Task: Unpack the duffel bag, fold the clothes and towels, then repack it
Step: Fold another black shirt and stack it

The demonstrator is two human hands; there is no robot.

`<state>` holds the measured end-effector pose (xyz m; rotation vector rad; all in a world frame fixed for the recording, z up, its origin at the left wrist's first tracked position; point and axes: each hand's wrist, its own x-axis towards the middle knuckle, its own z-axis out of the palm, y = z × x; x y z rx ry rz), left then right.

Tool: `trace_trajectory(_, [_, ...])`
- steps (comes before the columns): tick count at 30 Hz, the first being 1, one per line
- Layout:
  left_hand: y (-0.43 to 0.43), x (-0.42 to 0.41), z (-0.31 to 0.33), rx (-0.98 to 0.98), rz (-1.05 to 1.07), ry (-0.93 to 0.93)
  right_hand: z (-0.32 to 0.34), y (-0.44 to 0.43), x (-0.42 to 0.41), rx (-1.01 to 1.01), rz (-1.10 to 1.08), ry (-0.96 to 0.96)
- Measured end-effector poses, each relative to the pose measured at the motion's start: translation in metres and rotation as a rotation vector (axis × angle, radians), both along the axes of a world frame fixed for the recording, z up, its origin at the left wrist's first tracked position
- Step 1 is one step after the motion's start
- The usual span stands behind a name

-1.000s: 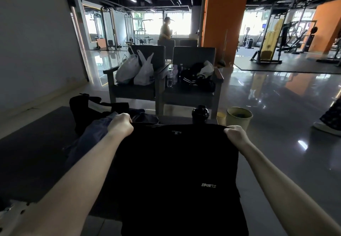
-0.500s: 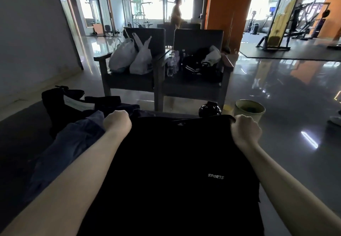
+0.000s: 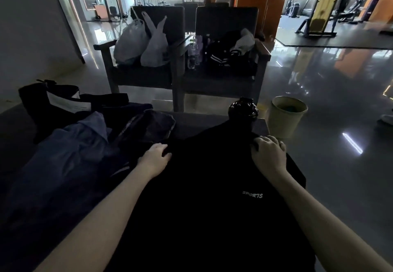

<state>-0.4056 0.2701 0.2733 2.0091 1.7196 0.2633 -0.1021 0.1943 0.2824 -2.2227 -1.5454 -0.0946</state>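
A black shirt (image 3: 212,186) with a small white "SPORTS" print lies spread on the dark table (image 3: 191,123) in front of me. My left hand (image 3: 155,159) grips its left shoulder, fingers tucked into the cloth. My right hand (image 3: 269,152) holds the right shoulder with curled fingers. The black duffel bag (image 3: 42,99) with a white label sits at the table's far left. A blue garment (image 3: 70,144) and a dark folded piece (image 3: 148,127) lie between the bag and the shirt.
A black bottle (image 3: 243,110) stands at the table's far edge just beyond the shirt. A pale bin (image 3: 285,116) is on the floor to the right. Two chairs (image 3: 225,23) behind the table hold white plastic bags (image 3: 142,44), bottles and clothes.
Both hands have lowered the shirt from hanging in front of me onto the table, and its shoulders now rest flat. My view has tilted down and closer.
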Motion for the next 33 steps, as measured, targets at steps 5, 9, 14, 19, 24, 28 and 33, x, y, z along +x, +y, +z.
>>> trace_trajectory(5, [-0.068, -0.003, -0.025, -0.028, -0.201, 0.386, -0.005, -0.059, -0.028, -0.034, 0.032, 0.025])
trace_trajectory(9, [-0.115, -0.007, -0.022, 0.063, -0.217, 0.353, -0.010, -0.115, -0.055, -0.079, 0.078, 0.089])
trace_trajectory(14, [-0.170, -0.020, -0.005, 0.171, -0.110, 0.222, -0.016, -0.175, -0.078, -0.157, 0.100, 0.197])
trace_trajectory(19, [-0.227, -0.034, 0.008, 0.250, 0.120, 0.203, -0.014, -0.230, -0.093, -0.149, -0.016, 0.244])
trace_trajectory(24, [-0.273, -0.045, 0.001, -0.113, 0.388, 0.249, -0.012, -0.277, -0.104, -0.230, -0.200, 0.364])
trace_trajectory(28, [-0.285, -0.050, -0.015, -0.146, 0.361, 0.065, -0.016, -0.295, -0.115, -0.302, -0.197, 0.415])
trace_trajectory(33, [-0.295, -0.044, -0.015, -0.107, 0.381, -0.116, -0.021, -0.302, -0.122, -0.308, -0.222, 0.446])
